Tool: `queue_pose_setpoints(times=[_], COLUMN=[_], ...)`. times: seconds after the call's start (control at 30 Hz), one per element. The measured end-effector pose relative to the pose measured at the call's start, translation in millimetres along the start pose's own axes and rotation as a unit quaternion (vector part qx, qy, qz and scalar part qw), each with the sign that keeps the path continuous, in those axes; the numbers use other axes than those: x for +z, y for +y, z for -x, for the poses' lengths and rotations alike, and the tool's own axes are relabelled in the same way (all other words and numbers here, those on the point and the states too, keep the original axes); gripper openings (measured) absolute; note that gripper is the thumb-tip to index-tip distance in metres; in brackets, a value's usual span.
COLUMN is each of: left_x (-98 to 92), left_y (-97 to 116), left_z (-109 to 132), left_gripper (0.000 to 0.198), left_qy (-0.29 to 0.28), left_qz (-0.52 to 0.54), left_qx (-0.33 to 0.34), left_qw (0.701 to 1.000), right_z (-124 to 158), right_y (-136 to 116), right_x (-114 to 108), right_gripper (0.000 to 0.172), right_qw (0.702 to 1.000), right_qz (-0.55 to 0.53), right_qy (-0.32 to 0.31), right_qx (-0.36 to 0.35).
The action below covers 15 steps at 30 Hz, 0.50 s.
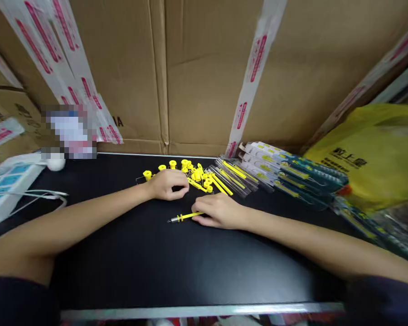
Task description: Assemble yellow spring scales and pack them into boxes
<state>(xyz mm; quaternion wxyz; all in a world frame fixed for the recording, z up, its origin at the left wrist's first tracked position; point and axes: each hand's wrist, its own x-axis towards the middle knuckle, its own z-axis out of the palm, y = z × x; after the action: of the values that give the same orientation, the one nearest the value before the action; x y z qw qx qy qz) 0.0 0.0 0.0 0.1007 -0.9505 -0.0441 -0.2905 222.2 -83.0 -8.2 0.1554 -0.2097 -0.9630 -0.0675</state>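
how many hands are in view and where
2. The left hand is beside the loose yellow parts; the right hand, nearer the camera, holds a thin yellow rod.

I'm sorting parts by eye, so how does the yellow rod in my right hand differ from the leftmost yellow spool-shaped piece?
The yellow rod is long and thin with a silvery tip; the spool-shaped piece is short and stubby with a wide round top. The rod is held in the right hand, tip pointing left, while the spool-shaped piece sits unheld on the black table. Both show yellow.
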Motion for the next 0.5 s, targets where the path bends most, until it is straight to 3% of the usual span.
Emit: queue_pose_setpoints(times=[0.13,0.27,0.43,0.5], left_x=[-11.8,-29.7,-34.5,-28.9], left_y=[10,10,-8,-17], left_z=[8,27,50,51], left_gripper=[0.018,0.043,0.065,0.066], left_qy=[-0.013,-0.063,-0.167,-0.182], left_qz=[-0.099,-0.166,-0.104,-0.042], left_qx=[0.012,-0.116,-0.270,-0.288], left_qw=[0.995,0.977,0.943,0.939], right_z=[0,1,-4,-7], right_y=[2,23,52,57], right_x=[-1,-8,-6,-3], right_gripper=[0.037,0.032,0.044,0.044], right_qw=[0.997,0.990,0.994,0.995], right_qz=[0.065,0.112,0.099,0.086], right_qy=[0.029,0.083,0.043,0.030], right_qx=[-0.038,0.005,0.026,0.036])
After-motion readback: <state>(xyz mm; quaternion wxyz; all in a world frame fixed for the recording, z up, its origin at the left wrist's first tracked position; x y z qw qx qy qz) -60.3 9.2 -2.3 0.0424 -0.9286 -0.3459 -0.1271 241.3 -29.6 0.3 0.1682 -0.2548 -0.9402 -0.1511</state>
